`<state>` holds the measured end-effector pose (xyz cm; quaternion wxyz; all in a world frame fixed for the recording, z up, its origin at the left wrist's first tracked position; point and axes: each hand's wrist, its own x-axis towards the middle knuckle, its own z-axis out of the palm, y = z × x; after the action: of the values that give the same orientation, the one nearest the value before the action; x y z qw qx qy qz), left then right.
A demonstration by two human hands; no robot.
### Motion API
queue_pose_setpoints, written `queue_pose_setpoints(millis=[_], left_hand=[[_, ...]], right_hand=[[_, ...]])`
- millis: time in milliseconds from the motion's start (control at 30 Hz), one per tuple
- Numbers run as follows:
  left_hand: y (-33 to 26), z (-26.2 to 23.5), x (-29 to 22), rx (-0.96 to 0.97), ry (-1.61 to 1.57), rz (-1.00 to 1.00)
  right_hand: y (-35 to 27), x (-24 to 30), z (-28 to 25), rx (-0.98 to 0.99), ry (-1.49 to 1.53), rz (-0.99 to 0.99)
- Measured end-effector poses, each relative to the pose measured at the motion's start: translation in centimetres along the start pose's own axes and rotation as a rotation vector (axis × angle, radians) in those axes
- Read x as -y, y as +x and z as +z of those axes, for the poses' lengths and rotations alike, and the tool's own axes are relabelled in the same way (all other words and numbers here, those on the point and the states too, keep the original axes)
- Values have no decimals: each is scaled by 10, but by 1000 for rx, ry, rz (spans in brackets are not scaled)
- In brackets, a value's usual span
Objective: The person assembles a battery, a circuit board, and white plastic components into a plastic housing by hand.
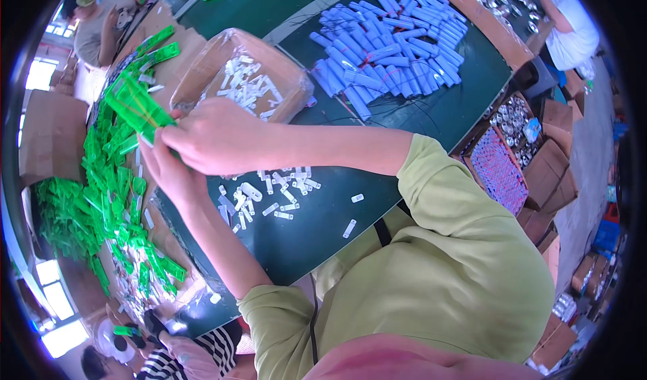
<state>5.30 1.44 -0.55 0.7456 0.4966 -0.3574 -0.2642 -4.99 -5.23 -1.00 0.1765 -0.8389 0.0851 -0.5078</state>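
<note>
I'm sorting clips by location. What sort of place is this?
Likely an assembly workshop: a heap of blue cylinders, a pile of green plastic parts and a box of small white pieces.

shirt point(445, 279): yellow-green, creased | sleeves point(431, 178): loose, ending near elbows | cord point(314, 319): thin, black
</note>
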Motion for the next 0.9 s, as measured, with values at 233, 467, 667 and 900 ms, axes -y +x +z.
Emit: queue_pose_setpoints(millis=[233,467,667,900], left_hand=[[-9,17,-5,-47,168,66],[-10,17,-8,83,27,73],[-13,25,-9,-18,8,-48],[-8,14,-4,15,-68,-117]], right_hand=[[8,0,-16,-19,235,278],[5,2,-9,-39,149,185],[1,0,-3,-123,-20,12],[-2,4,0,-90,-71,18]])
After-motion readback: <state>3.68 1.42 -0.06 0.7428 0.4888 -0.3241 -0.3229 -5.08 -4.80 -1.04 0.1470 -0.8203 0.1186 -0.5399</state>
